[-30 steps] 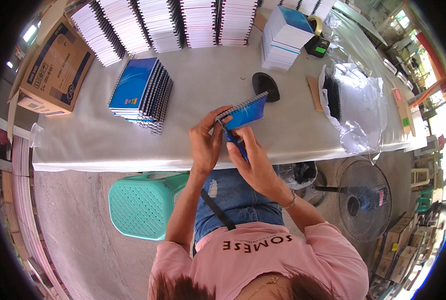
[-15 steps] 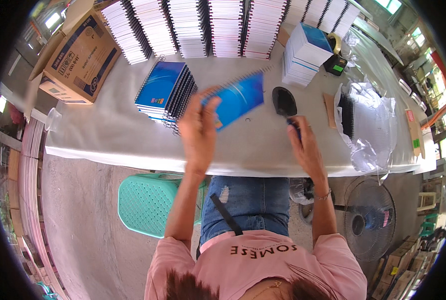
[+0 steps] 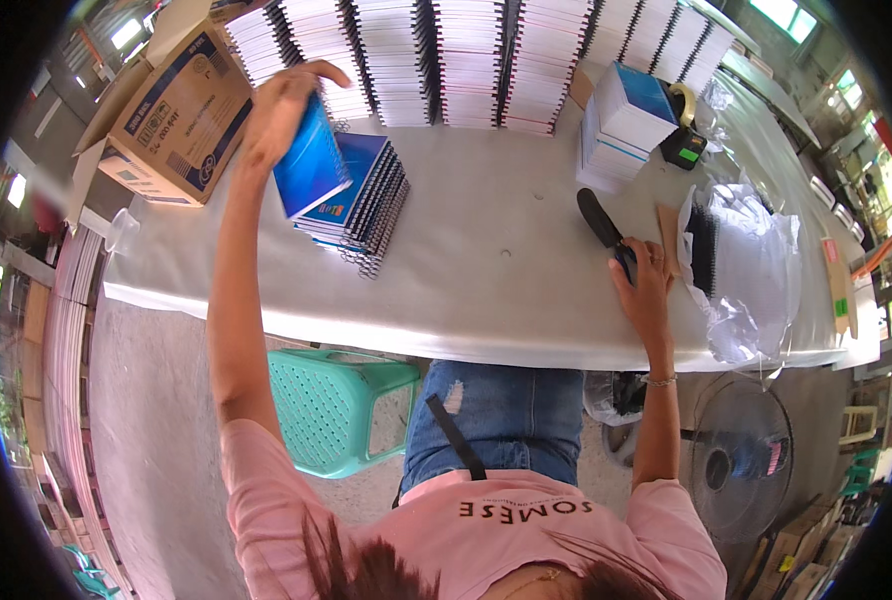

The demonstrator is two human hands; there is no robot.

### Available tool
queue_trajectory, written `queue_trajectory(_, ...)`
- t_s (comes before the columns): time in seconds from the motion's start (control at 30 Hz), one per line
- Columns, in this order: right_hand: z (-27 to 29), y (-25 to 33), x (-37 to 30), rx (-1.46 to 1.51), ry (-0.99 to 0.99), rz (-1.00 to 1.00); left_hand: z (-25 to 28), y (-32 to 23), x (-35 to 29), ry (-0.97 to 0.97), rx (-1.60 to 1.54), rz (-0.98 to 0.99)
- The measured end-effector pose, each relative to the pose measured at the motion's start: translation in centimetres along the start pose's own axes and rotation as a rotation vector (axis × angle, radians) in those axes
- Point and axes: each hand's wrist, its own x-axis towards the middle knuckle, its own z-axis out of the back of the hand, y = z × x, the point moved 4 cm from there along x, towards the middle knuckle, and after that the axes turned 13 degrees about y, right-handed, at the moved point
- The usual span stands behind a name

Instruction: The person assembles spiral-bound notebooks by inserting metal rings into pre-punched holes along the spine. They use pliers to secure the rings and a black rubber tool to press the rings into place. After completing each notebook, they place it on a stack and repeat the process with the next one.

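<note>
My left hand [image 3: 284, 112] is up at the left, closed on a blue-covered spiral notebook [image 3: 313, 165]. That notebook is tilted over a stack of blue spiral notebooks [image 3: 364, 185] on the table, partly covering the top one; whether the two touch I cannot tell. My right hand [image 3: 646, 282], at the right near the table's front edge, has its fingers wrapped round a black hand tool [image 3: 598, 218]. The tool's long rounded end points away from me and to the left; its exact kind is not clear.
Tall stacks of bound white-paged books [image 3: 466, 70] line the back. An open cardboard box [image 3: 181, 115] stands at left. Towards the right are unbound blue-and-white stacks [image 3: 628, 112], a tape dispenser [image 3: 684, 148] and a plastic-wrapped bundle [image 3: 751, 260]. Small scraps [image 3: 506, 252] lie mid-table.
My left hand has carried the blue notebook left and away from me, from mid-table to over the stack. My right hand has shifted slightly right, and the black tool has turned.
</note>
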Motion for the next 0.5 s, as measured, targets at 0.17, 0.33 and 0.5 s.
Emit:
queue_trajectory(0.17,1.3,-0.7,1.1,0.083,0.048,0.005,-5.2,-0.1,1.3,0.245,0.345,-0.193)
queue_trajectory(0.33,3.4,-0.3,2.8,0.033,0.048,0.008,-8.5,2.1,1.1,0.425,0.436,-0.181)
queue_trajectory(0.5,6.5,-1.5,6.5,0.304,-0.037,0.098,-9.7,2.9,1.5,0.455,0.328,-0.232)
